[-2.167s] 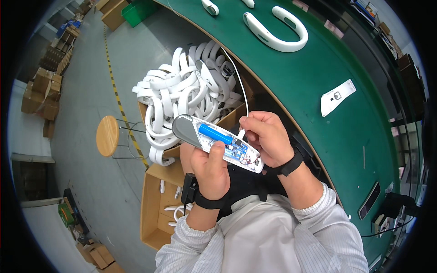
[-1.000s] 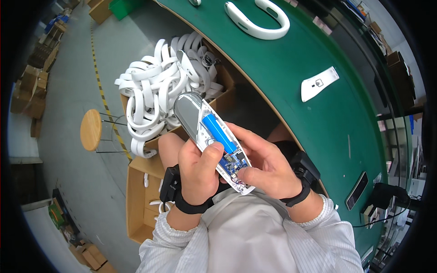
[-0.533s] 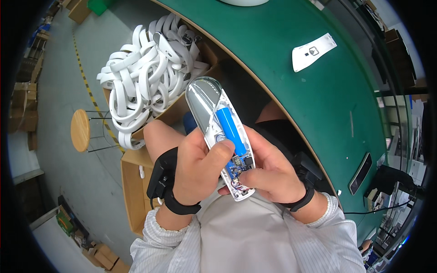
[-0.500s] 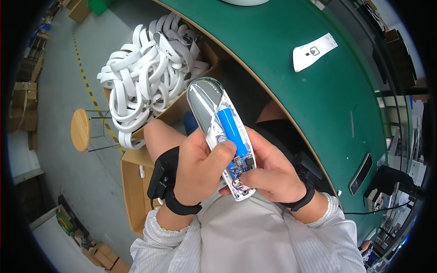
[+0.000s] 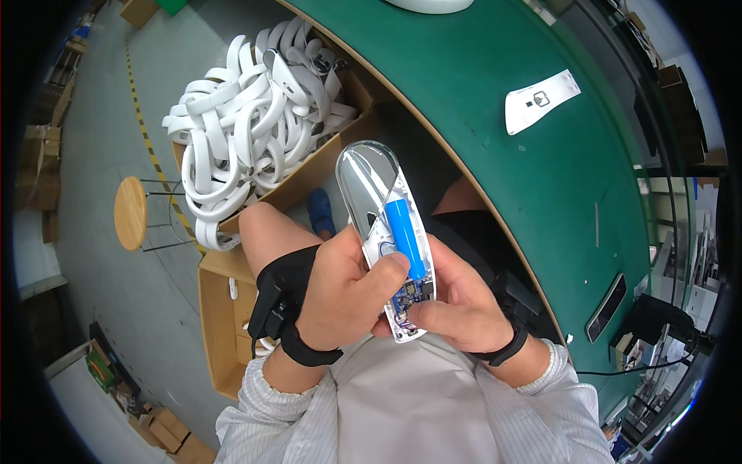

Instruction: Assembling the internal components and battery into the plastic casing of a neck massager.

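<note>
Between my hands, above my lap, is an opened white handheld device (image 5: 371,246) with a clear rounded cover at its far end. Inside lie a blue cylindrical battery (image 5: 405,236) and a small blue circuit board (image 5: 410,296) with thin wires below it. My left hand (image 5: 346,290) grips the left side of the shell, its thumb over the inside edge beside the battery. My right hand (image 5: 461,305) holds the right side, thumb pressed at the lower end of the board. The fingers underneath are hidden.
A cardboard box (image 5: 309,161) at the left is heaped with white curved plastic parts (image 5: 239,116); a second carton (image 5: 220,340) stands nearer. On the green table (image 5: 533,209) lie a white curved panel (image 5: 541,100) and a phone (image 5: 607,308). A round wooden stool (image 5: 131,214) stands far left.
Both hands and the device have shifted slightly to the right in view, and the device stands a little more upright. The grip looks the same, thumbs still on the inside.
</note>
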### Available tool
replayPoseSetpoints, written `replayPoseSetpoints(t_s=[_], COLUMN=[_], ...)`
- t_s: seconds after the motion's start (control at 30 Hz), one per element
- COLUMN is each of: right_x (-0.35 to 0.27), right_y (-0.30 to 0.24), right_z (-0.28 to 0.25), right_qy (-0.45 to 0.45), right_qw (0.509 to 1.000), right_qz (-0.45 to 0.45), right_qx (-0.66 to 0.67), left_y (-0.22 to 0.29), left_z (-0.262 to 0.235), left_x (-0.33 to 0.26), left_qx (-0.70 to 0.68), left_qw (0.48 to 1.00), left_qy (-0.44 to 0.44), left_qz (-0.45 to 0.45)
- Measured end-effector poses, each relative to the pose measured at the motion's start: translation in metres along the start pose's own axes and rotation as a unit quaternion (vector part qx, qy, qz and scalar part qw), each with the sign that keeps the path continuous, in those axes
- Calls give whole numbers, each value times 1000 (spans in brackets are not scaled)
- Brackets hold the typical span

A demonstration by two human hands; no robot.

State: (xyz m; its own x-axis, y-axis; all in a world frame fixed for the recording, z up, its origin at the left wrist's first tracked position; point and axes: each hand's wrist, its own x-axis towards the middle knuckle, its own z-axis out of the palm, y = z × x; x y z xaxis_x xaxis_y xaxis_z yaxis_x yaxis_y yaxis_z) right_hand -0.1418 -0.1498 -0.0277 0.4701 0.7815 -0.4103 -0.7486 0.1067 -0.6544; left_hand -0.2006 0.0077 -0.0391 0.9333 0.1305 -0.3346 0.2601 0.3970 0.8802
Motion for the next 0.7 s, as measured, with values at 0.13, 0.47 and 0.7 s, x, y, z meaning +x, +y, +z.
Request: replayPoseSetpoints(t_s=[0.13,0.47,0.7], right_x=[1,4,8], right_y=[8,9,13], right_z=[-7,-10,-12], right_qy=[-13,-2,-12], right_qw=[999,998,998], right_qz=[13,51,54], right_qx=[45,28,44], left_y=[1,0,-4], left_z=[-1,-4,-7], left_x=[2,7,7], left_qx=[5,25,42], left_qw=[1000,1000,999], left_qy=[1,5,11], left_qz=[-3,-4,16])
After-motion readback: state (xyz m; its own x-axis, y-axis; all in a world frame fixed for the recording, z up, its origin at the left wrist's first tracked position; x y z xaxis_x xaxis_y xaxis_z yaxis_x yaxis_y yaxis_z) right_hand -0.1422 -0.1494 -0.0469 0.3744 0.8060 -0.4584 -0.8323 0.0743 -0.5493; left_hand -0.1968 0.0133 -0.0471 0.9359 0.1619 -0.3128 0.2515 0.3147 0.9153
